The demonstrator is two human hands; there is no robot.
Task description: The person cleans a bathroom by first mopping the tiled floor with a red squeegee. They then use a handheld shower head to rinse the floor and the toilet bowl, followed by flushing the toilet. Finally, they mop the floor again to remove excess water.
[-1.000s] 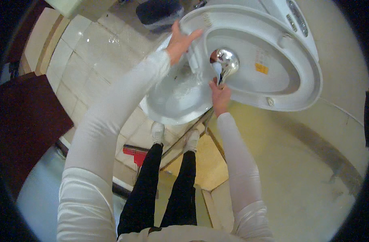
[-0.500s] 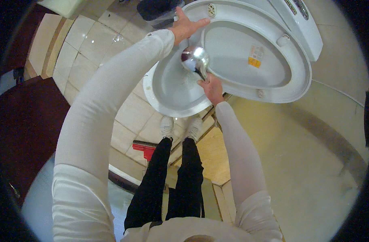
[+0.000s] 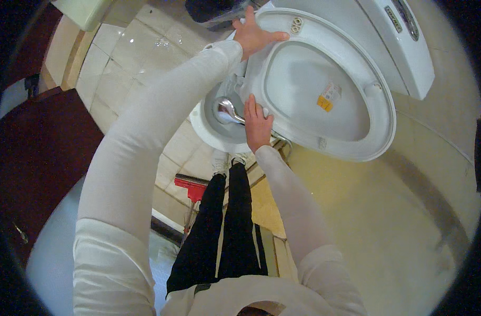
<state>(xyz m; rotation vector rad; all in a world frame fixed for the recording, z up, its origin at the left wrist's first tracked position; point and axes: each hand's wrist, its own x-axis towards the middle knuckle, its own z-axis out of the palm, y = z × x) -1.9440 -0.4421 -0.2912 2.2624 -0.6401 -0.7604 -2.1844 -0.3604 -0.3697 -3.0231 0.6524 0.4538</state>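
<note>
**Person rinsing-height close to a toilet, both hands at the raised seat, chrome shower head over the bowl**

View from above in a tiled bathroom. A white toilet bowl point(image 3: 209, 136) sits at the centre, its raised seat point(image 3: 309, 132) and lid point(image 3: 303, 73) on the right. The chrome shower head point(image 3: 226, 108) is at the bowl's opening, tilted, with its handle running right toward the right hand point(image 3: 259, 126). That hand lies against the seat's near left edge, fingers extended and slightly apart; whether its palm also grips the handle cannot be told. The left hand point(image 3: 257, 38) is farther off, spread wide, thumb pointing right, at the seat's far left edge. An orange-and-white sticker point(image 3: 329, 98) shows inside the lid.

At the far edge stands a dark bin point(image 3: 211, 11). Wet glints dot the floor tiles point(image 3: 138, 60) on the left. Nearer, a red-headed squeegee point(image 3: 190, 187) rests beside the person's black trousers point(image 3: 235, 226) and pale shoes point(image 3: 218, 162). A dark red panel point(image 3: 46, 158) fills the left side.
</note>
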